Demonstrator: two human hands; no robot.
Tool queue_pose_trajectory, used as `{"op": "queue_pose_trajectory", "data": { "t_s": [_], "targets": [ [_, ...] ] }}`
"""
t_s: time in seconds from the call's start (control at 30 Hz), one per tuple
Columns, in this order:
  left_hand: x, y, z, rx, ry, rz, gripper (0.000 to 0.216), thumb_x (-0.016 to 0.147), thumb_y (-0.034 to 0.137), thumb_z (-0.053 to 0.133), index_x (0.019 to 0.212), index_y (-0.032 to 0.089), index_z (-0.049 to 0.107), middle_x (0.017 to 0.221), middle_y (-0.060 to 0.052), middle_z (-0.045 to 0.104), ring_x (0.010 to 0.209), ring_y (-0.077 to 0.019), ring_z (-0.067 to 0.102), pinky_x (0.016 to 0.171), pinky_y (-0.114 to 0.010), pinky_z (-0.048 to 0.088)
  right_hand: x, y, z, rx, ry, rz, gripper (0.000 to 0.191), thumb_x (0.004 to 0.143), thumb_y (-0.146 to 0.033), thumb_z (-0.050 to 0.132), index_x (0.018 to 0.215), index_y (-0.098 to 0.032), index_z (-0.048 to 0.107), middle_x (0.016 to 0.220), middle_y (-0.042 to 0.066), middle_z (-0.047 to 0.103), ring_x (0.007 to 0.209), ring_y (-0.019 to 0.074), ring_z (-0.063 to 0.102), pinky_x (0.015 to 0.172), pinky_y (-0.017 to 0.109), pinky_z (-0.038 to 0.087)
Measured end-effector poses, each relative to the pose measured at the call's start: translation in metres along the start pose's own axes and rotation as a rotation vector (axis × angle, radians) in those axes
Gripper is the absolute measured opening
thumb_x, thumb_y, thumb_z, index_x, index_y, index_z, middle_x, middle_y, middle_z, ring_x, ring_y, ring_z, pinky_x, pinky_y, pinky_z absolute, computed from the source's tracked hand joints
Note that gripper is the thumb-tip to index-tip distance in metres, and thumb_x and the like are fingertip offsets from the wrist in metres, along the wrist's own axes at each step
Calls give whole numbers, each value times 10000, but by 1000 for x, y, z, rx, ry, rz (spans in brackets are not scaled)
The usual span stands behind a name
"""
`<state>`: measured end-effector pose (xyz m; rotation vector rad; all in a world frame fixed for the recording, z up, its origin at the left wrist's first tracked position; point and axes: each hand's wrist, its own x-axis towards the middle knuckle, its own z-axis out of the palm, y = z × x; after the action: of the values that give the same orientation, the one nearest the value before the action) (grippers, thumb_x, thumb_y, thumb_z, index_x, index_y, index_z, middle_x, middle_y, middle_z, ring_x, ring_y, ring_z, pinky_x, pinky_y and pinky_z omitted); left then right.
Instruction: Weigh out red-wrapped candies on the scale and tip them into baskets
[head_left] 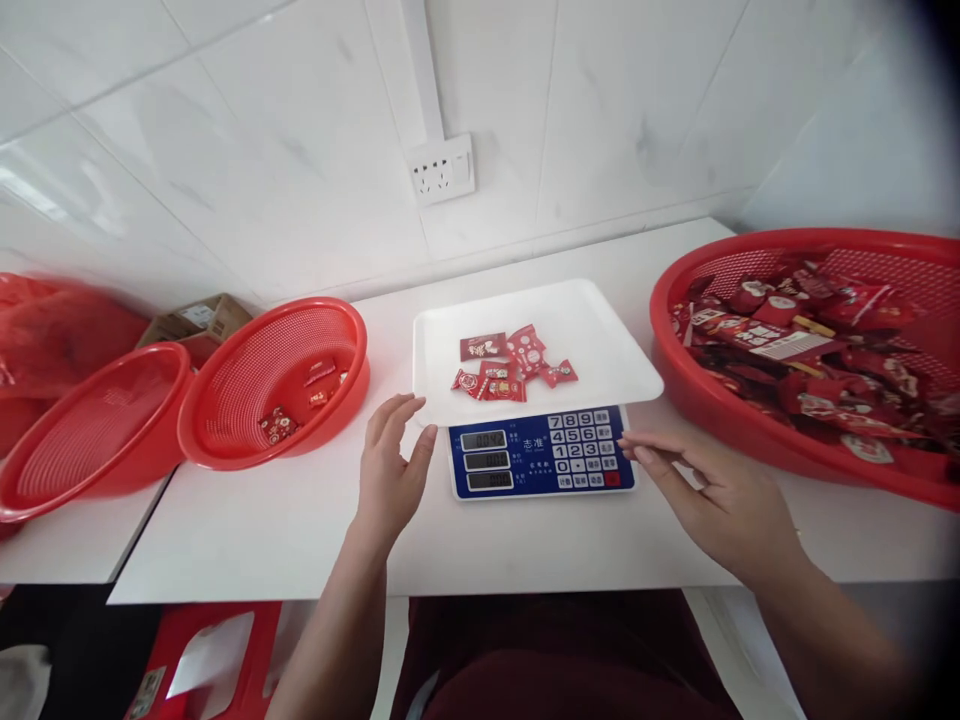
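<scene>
A blue-faced digital scale (534, 450) with lit displays and a keypad carries a white tray (607, 350). Several red candy wrappers (517, 352) lie grouped on the tray, left of its middle. My left hand (394, 470) is beside the tray's front left corner, its fingers curved and apart around nothing. At the keypad's right edge is my right hand (724, 500), with fingers stretched out and thumb a little below them. I see nothing held in it. Whether its fingertips touch the scale, I cannot tell.
A large red basket (679, 375) piled with red-wrapped sweets stands right. Left is a red basket (360, 375) with a few sweets, beside another red basket (82, 495). A cardboard box (217, 318) and red plastic bag (60, 340) lie behind. A wall socket (442, 170) is above.
</scene>
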<state>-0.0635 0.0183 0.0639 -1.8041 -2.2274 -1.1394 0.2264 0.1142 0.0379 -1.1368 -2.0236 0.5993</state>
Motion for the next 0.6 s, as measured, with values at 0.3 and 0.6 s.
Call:
{"op": "queue_pose_trajectory", "data": {
  "t_s": [0.3, 0.6],
  "targets": [
    [79, 42, 45, 45, -410, 411, 396, 978, 250, 314, 1369, 248, 377, 1504, -68, 322, 1429, -254, 160, 1123, -491, 284, -5, 5, -7, -32, -2, -23, 263, 893, -384, 470, 931, -244, 689, 870, 30, 743, 801, 199, 702, 684, 301, 561],
    [102, 43, 69, 170, -565, 389, 394, 978, 235, 290, 1337, 184, 444, 1415, -64, 459, 1406, -273, 218, 1139, -486, 236, -3, 9, -8, -5, -53, -64, 221, 896, -335, 485, 974, -251, 674, 923, 13, 741, 844, 171, 697, 692, 251, 556]
  ]
}}
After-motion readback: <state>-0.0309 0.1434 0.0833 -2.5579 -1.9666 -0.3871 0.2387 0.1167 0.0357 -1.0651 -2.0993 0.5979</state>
